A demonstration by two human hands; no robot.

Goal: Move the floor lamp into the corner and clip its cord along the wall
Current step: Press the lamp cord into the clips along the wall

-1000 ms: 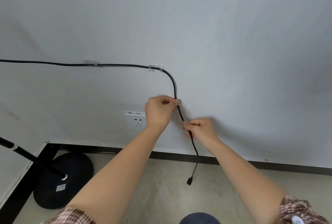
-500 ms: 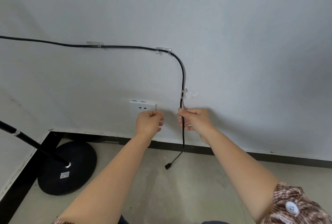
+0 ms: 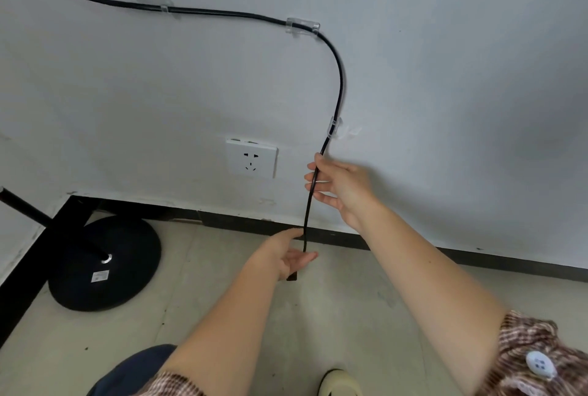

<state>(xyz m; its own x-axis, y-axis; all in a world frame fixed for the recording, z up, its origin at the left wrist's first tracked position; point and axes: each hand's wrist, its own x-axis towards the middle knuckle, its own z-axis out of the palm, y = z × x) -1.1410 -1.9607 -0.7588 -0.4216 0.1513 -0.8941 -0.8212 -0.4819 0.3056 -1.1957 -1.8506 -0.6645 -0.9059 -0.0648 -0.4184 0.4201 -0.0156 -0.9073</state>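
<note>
The black lamp cord (image 3: 339,77) runs along the white wall through three clear clips (image 3: 302,25), then hangs down from the lowest clip (image 3: 334,127). Just below that clip, my right hand (image 3: 343,189) pinches the hanging cord with loosely curled fingers. My left hand (image 3: 286,257) is lower, palm open, with the cord's end passing between its thumb and fingers. The plug (image 3: 291,277) peeks out under that hand. The floor lamp's round black base (image 3: 105,263) stands in the corner at the left, and its pole (image 3: 25,208) leans out of view.
A white wall socket (image 3: 251,158) sits left of the hanging cord. A black skirting board (image 3: 445,255) lines the foot of the wall above the beige floor. My knee and shoe (image 3: 337,383) are at the bottom edge.
My left hand has dropped from beside the socket down to the cord's end. The right hand stays on the cord below the lowest clip. The view has moved closer and tilted down.
</note>
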